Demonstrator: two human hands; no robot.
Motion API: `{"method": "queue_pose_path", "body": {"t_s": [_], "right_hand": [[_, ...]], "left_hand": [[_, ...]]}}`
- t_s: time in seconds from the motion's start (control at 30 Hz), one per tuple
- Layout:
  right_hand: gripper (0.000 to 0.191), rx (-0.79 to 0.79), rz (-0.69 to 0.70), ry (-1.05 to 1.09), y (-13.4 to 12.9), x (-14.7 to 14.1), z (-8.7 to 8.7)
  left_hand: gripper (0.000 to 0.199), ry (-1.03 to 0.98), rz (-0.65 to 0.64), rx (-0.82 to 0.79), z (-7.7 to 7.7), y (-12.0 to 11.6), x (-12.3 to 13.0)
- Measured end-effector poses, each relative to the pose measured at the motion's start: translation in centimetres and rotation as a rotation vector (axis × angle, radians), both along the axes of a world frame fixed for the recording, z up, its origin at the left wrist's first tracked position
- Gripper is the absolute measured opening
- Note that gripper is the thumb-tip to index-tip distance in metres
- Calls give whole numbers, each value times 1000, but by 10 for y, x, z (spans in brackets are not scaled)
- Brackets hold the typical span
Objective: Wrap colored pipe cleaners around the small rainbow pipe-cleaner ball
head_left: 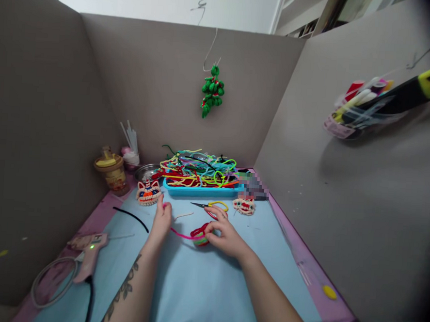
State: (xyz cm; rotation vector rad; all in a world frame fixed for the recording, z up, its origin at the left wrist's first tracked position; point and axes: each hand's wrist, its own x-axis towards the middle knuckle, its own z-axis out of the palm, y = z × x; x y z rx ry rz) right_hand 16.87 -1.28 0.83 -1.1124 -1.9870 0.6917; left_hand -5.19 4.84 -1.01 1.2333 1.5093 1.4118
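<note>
My left hand (pixel 162 219) pinches pink stem (pixel 184 236), likely guiding it; right hand (pixel 227 235) steadies red-green coil (pixel 200 242). Blue tray (pixel 203 193) near bench's (pixel 192 291) far edge, probably for reach.

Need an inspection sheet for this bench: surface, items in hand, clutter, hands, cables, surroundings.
Surface: creased blue cover over a pink one; no spill seen.
Items in hand: pink strand running to a red and green piece.
Clutter: tray heaped with colored strands; scissors by the right hand; loose black strand; two face-shaped pieces, left and right.
Hands: left pinches the pink strand; right at the piece, exact grip unclear.
Cables: black cord at the glue gun, green light lit; gray loop beside it.
Surroundings: gray panels on three sides; green ornament hanging.
</note>
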Motion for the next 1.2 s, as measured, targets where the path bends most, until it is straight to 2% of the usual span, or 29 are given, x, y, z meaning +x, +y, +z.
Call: {"method": "queue_pose_path", "body": {"t_s": [0.03,0.13,0.2,0.3,0.47,0.6,0.77,1.03,1.2], "right_hand": [[11,11,-21,0,1,0,-1],[11,34,-73,0,3,1,-4],[10,37,-104,3,5,2,-6],[10,20,-152,16,7,3,-8],[9,28,-208,34,9,4,-11],[11,105,-280,14,11,4,-16],[10,222,-330,-9,11,4,-18],[11,300,-302,-6,6,-7,-17],[10,345,-363,25,4,-13,-16]], "left_hand": [[45,164,-18,9,0,-3,2],[55,563,-184,-5,2,-16,11],[57,702,-284,12,4,-23,17],[53,770,-422,77,6,-27,21],[35,653,-504,234,8,-29,24],[22,632,-473,183,12,-37,32],[15,554,-376,296,17,-42,42],[16,305,-270,100,11,-37,50],[20,-48,-343,-11,10,-38,53]]}}
